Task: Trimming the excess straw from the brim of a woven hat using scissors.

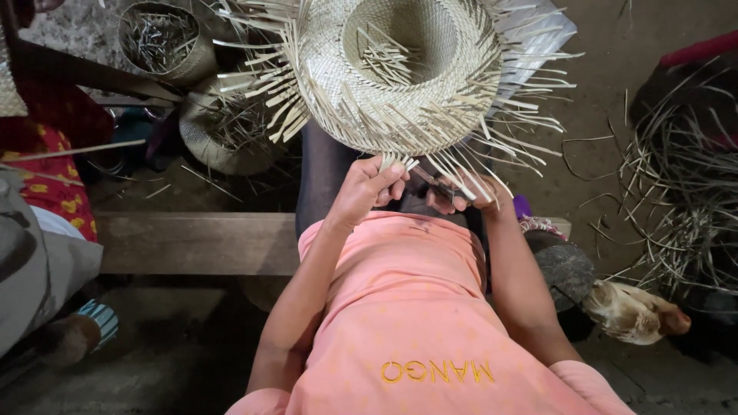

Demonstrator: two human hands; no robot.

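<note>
A half-woven straw hat (pixel 400 69) lies upside down on my knees, with loose straw ends sticking out all round its brim. My left hand (pixel 369 188) pinches a few straw strands at the near edge of the brim. My right hand (pixel 461 196) sits just to the right, under the brim's fringe, fingers closed on more strands; part of it is hidden by the straw. I wear a salmon-pink shirt (pixel 407 307).
Two other unfinished straw hats (pixel 165 42) (pixel 227 127) lie at the upper left. A wooden bench (pixel 192 242) runs below them. A heap of loose fibres (pixel 680 192) lies right. A hen (pixel 634 311) stands at lower right. Another person's clothing (pixel 46 169) is at left.
</note>
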